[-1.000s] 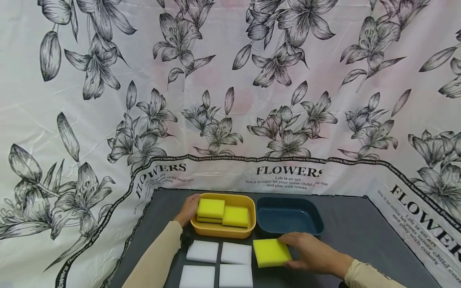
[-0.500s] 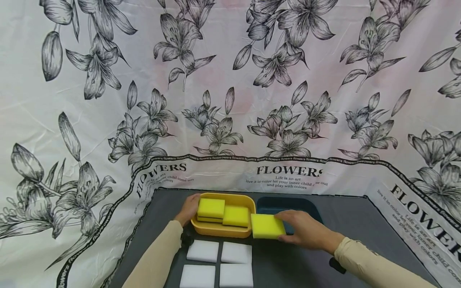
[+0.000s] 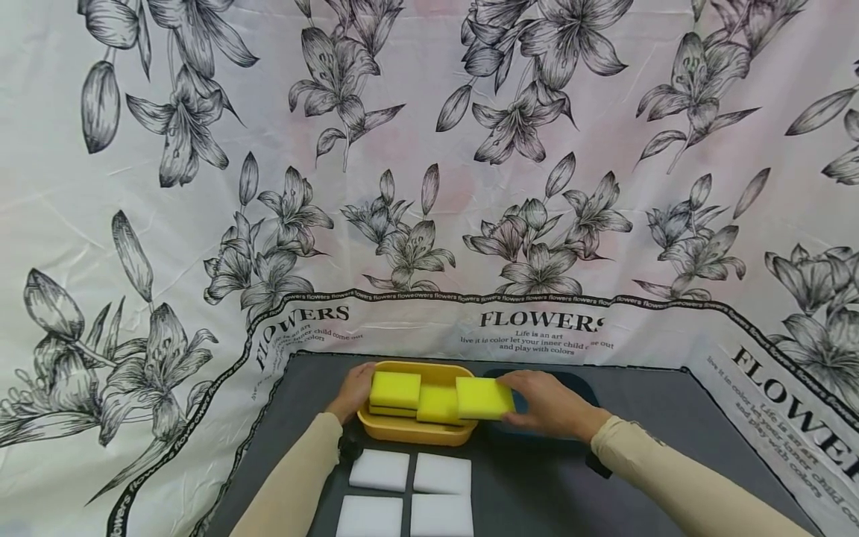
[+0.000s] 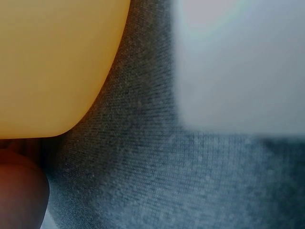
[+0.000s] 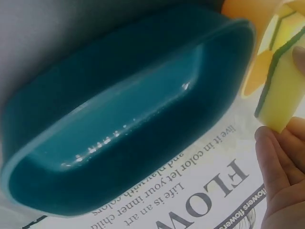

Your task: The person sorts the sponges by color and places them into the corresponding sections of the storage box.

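Observation:
In the head view my left hand [image 3: 352, 389] holds the left end of a yellow plastic basin [image 3: 412, 432]. Two stacked yellow sponges [image 3: 394, 389] sit in its left half, and another yellow sponge [image 3: 436, 403] lies beside them. My right hand [image 3: 553, 403] pinches a yellow sponge [image 3: 485, 397] by its right edge, over the basin's right end and partly covering the sponge below. In the right wrist view this held sponge [image 5: 283, 90] shows a dark green scouring layer. Only part of a left finger [image 4: 21, 191] appears in the left wrist view, under the basin's wall.
A dark blue basin [image 5: 128, 119] stands right of the yellow one, with no sponge inside; my right hand and forearm partly cover it in the head view. Several white foam blocks [image 3: 379, 470] lie in two rows in front. A flowered cloth [image 3: 403, 321] rises behind the grey tabletop [image 3: 537, 492].
My right hand has lifted the sponge from the tabletop beside the white blocks and carried it away from me and leftward, over the yellow basin. My left hand has stayed put.

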Demonstrator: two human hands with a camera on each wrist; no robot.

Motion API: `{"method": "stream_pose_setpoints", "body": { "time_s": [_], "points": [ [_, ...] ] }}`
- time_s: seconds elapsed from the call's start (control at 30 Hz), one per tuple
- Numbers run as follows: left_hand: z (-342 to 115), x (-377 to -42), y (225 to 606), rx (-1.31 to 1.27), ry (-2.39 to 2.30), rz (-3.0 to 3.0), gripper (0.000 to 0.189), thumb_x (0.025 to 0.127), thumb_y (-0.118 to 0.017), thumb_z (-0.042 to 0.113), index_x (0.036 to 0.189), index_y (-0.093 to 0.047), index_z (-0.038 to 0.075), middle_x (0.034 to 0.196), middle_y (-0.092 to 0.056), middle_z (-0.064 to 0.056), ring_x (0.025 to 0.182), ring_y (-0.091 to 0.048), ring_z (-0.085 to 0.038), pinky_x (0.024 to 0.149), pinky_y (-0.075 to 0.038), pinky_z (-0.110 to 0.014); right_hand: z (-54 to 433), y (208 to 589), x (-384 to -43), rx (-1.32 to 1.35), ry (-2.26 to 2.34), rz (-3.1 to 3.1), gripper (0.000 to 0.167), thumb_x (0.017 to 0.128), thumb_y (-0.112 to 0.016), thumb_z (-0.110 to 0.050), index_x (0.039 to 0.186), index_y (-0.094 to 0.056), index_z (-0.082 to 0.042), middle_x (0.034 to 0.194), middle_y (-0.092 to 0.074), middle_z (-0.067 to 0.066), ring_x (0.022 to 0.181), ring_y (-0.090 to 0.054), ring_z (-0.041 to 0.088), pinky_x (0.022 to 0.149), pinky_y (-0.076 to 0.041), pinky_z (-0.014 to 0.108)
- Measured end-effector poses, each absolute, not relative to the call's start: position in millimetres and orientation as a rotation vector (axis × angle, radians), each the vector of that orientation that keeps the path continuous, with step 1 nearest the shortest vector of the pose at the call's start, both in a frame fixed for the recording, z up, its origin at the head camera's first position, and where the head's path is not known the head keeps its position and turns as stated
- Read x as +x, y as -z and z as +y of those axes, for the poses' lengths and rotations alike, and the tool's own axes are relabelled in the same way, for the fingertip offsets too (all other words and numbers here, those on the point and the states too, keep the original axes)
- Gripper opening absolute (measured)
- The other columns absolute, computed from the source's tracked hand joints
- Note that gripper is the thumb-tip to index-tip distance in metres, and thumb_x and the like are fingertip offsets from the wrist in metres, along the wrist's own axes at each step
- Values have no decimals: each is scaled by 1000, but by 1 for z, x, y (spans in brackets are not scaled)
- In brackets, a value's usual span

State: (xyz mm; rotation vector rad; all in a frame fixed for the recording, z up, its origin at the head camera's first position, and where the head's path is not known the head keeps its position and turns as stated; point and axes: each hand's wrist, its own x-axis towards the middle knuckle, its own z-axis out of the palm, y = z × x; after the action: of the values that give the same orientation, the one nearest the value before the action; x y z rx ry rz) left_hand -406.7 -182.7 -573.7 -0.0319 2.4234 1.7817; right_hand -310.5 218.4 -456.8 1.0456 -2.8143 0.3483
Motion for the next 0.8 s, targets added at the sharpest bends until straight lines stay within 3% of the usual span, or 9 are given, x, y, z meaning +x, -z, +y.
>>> {"method": "stream_pose_setpoints", "body": {
  "time_s": [0.33, 0.8],
  "points": [
    [-181, -406, 573, -23, -1785, 2434, 55, 122, -31, 34, 159, -52, 0, 155, -59, -24, 142, -57, -42, 122, -43, -64, 200, 468, -341, 1040, -335, -2843, 59, 93, -90, -32, 140, -70, -3, 132, -76, 10, 115, -73, 28, 97, -62, 47],
    [-182, -406, 573, -33, -1780, 2445, 54, 122, -32, 33, 159, -53, 0, 157, -58, -24, 145, -55, -43, 124, -42, -64, 171, 485, -359, 1028, -384, -2877, 58, 94, -90, -30, 139, -70, -1, 130, -77, 11, 116, -73, 29, 101, -61, 50]
  ]
}}
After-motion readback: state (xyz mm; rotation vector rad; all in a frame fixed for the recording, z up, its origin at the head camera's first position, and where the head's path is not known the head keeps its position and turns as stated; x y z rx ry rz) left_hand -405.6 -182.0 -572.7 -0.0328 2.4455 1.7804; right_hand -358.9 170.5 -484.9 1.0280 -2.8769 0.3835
